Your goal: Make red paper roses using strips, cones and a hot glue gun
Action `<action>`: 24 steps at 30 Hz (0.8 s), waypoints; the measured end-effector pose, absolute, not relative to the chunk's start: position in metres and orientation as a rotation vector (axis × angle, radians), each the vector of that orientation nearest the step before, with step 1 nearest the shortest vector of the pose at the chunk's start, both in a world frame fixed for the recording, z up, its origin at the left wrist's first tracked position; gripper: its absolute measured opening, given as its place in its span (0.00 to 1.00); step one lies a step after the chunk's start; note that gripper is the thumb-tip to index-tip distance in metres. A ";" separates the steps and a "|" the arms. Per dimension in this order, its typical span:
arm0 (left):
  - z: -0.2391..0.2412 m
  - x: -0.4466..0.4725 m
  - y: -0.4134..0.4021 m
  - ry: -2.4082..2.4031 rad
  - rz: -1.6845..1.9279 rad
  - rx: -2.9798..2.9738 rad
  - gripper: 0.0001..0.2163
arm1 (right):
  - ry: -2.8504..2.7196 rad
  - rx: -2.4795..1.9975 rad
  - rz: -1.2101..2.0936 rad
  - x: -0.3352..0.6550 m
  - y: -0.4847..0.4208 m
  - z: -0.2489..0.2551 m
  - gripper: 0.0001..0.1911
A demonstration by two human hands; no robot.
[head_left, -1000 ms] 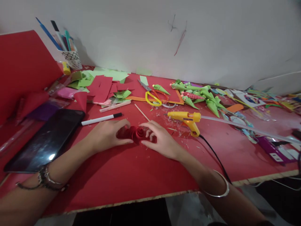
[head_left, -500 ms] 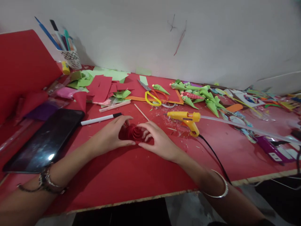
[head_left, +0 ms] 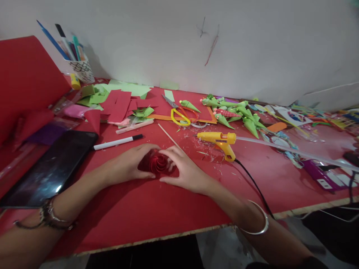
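A coiled red paper rose (head_left: 158, 163) sits on the red tabletop between my two hands. My left hand (head_left: 134, 163) curves around its left side, thumb and fingers apart. From the right, my right hand (head_left: 183, 170) arches about it with the thumb low and the fingers spread; some fingertips are at the coil's edge, and whether they touch it I cannot tell. A thin wooden stick (head_left: 168, 135) lies just beyond my right hand. Above my left hand lies a white marker (head_left: 117, 142) with a black cap.
A yellow hot glue gun (head_left: 217, 141) with a black cord lies right of my hands. Scissors (head_left: 181, 116), red paper pieces (head_left: 119, 104) and green paper cones (head_left: 249, 117) lie farther back. A black phone (head_left: 53, 168) is at left, a pen cup (head_left: 82, 70) behind it.
My left hand has eased slightly left, leaving more room around the rose. The coil looks a little looser. The whole view has shifted slightly.
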State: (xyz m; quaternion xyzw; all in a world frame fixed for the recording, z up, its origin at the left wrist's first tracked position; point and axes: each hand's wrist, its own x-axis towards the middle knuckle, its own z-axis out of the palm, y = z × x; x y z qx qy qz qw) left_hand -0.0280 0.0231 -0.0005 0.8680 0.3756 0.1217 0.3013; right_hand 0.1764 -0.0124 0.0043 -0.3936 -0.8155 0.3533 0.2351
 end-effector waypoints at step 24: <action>-0.007 -0.020 0.015 0.980 0.541 2.272 0.18 | -2.352 -1.099 0.784 0.174 -0.015 0.003 0.21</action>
